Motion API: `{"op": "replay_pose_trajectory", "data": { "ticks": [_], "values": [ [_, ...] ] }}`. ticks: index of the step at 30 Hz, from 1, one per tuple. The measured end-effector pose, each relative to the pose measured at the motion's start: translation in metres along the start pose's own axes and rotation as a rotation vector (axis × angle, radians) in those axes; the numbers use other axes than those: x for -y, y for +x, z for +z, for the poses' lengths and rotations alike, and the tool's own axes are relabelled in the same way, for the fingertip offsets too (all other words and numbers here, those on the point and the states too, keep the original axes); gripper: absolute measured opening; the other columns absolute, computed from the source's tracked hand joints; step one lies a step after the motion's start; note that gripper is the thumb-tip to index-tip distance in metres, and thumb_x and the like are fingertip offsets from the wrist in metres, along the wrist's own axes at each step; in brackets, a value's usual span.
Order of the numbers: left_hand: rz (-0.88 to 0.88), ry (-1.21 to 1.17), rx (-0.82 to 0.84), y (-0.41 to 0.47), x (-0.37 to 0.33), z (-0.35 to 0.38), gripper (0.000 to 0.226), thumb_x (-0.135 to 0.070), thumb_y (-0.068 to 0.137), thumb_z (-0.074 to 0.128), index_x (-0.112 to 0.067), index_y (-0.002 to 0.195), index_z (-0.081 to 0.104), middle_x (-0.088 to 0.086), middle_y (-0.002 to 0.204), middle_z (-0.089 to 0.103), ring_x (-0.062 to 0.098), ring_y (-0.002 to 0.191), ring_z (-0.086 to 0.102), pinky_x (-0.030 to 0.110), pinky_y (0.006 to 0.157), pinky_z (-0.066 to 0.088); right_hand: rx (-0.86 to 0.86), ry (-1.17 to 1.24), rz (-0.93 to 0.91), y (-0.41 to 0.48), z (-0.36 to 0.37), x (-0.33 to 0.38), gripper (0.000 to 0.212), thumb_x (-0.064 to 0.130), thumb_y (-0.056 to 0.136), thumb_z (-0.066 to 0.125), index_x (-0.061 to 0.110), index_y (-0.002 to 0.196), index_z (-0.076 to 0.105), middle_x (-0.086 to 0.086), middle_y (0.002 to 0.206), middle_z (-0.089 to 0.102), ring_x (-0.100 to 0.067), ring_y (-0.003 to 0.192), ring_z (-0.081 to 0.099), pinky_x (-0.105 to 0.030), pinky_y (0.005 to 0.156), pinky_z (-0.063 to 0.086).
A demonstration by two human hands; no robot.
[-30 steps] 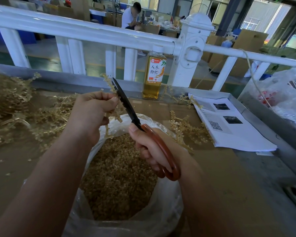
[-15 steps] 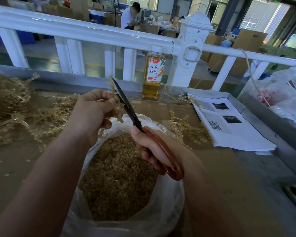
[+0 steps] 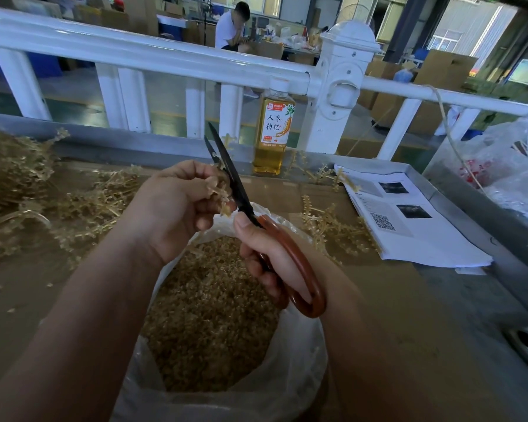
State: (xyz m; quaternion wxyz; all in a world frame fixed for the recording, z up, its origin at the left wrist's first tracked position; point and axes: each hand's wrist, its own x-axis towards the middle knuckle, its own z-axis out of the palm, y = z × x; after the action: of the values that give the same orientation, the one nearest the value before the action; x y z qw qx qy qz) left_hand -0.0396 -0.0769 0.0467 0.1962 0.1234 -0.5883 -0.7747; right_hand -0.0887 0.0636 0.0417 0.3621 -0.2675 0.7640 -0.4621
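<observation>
My left hand (image 3: 177, 205) pinches a short golden plastic sprig (image 3: 218, 191) above a clear plastic bag (image 3: 296, 367) full of small golden cut pieces (image 3: 208, 318). My right hand (image 3: 265, 254) grips black-bladed scissors (image 3: 235, 184) by their red-brown handles. The blades point up and away, slightly parted, and lie right against the sprig at my left fingertips.
Piles of golden sprigs (image 3: 28, 190) cover the brown table at left, with more sprigs (image 3: 333, 226) right of the bag. A tea bottle (image 3: 273, 129) stands by the white railing (image 3: 153, 59). Printed papers (image 3: 409, 220) lie at right. A person (image 3: 230, 28) sits far behind.
The scissor blades, shut before, are now slightly parted. The sprig in my left hand looks shorter and sits lower against the blades.
</observation>
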Motion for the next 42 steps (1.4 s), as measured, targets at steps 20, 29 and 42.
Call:
{"op": "replay_pose_trajectory", "data": {
  "ticks": [20,29,42],
  "values": [
    [-0.03,-0.084,0.013,-0.001,0.002,0.006,0.028,0.007,0.09,0.039,-0.01,0.071,0.05,-0.002,0.047,0.057,0.005,0.038,0.05,0.011,0.032,0.031,0.118,0.283,0.011,0.008,-0.005,-0.015,0.042,0.05,0.094,0.034,0.021,0.065,0.044,0.012,0.037,0.039,0.002,0.028,0.031,-0.006,0.034,0.024],
    [-0.031,-0.082,0.008,-0.001,0.001,0.006,0.029,0.007,0.09,0.039,-0.01,0.069,0.051,-0.001,0.049,0.057,0.006,0.04,0.049,0.012,0.033,0.031,0.118,0.31,-0.128,0.008,-0.002,-0.018,0.039,0.047,0.097,0.034,0.024,0.066,0.043,0.015,0.034,0.041,0.004,0.025,0.032,-0.002,0.032,0.023],
    [-0.025,-0.059,0.022,-0.003,-0.001,0.006,0.03,0.008,0.09,0.037,-0.009,0.07,0.051,0.0,0.048,0.056,0.006,0.038,0.047,0.012,0.034,0.031,0.037,0.176,0.015,0.008,-0.003,-0.008,0.044,0.06,0.083,0.042,0.019,0.068,0.047,0.011,0.042,0.039,-0.002,0.033,0.033,-0.016,0.037,0.029]
  ]
}}
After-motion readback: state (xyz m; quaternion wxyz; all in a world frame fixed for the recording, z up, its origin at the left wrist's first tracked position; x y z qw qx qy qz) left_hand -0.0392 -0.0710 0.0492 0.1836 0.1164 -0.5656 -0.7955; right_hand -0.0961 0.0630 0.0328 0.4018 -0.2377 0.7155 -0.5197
